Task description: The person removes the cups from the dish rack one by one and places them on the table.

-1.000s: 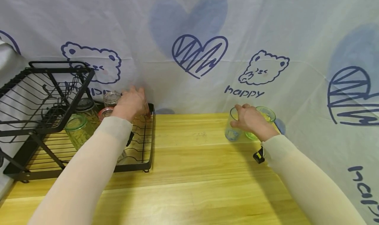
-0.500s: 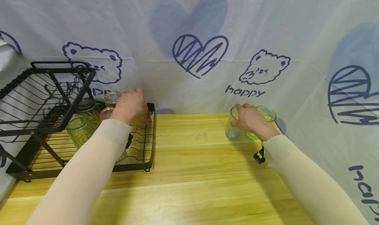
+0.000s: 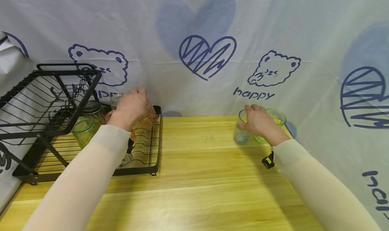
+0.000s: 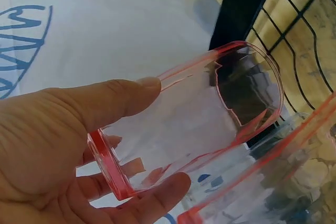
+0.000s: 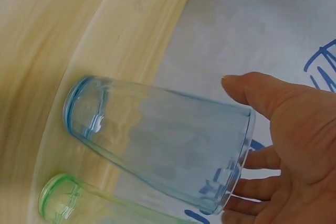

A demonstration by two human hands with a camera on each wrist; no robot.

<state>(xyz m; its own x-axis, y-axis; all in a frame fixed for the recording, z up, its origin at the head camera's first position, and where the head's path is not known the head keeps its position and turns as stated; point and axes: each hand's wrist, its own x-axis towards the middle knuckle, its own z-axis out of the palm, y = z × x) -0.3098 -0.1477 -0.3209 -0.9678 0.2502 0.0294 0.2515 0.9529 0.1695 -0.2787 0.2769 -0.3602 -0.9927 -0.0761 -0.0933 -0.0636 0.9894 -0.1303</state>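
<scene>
At the back of the black dish rack, my left hand [image 3: 133, 107] holds a clear pink-tinted glass [image 4: 178, 124], thumb on one side and fingers round the other. Its thick pink end lies towards my palm in the left wrist view. Another pink-edged clear glass [image 4: 286, 142] sits close beside it. Across the table, my right hand [image 3: 261, 123] is at the rim of a pale blue glass [image 5: 168, 135] standing upright. In the right wrist view the thumb is spread away from the blue glass, with loosely extended fingers behind its rim. A green glass [image 5: 58, 198] stands right next to it.
The two-tier black rack [image 3: 157, 143] stands at the left, its upper shelf [image 3: 51, 133] over the left part. Inside are a green-rimmed jar [image 3: 83, 128] and a dark-lidded jar [image 3: 92, 109]. A printed cloth [image 3: 194, 89] hangs behind the wooden table [image 3: 197, 177].
My left hand has shifted slightly left over the rack, and more of the pink glass shows. The head view has turned a little left. My right hand stays at the blue glass.
</scene>
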